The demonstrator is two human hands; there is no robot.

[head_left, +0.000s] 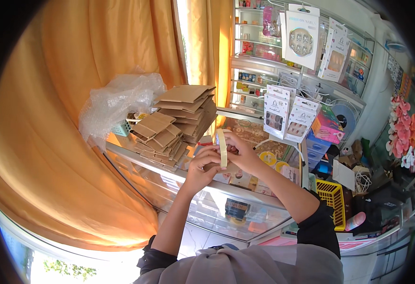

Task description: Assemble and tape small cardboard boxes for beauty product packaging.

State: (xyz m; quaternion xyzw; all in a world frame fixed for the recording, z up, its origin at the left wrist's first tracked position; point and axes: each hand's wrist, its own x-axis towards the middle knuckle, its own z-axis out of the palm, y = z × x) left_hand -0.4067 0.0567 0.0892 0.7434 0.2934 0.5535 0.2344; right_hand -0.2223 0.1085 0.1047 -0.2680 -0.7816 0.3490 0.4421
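Note:
Between my two hands, above the glass counter, a roll of pale yellow tape (222, 149) stands edge-on. My left hand (202, 164) has its fingers curled against the roll's near left side. On the other side my right hand (241, 152) closes its fingers on the upper part of the roll. A brown cardboard piece (230, 168) shows just under the hands, partly hidden by them. Left of my hands, flattened brown cardboard boxes are piled in a taller stack (188, 106) and a lower stack (156, 130).
Crumpled bubble wrap (117, 97) lies behind the cardboard, beside an orange curtain (75, 118). Boxes of press-on nails (303, 40) hang at the right over the glass counter (236, 191). A yellow basket (330, 201) and a fan (345, 116) stand further right.

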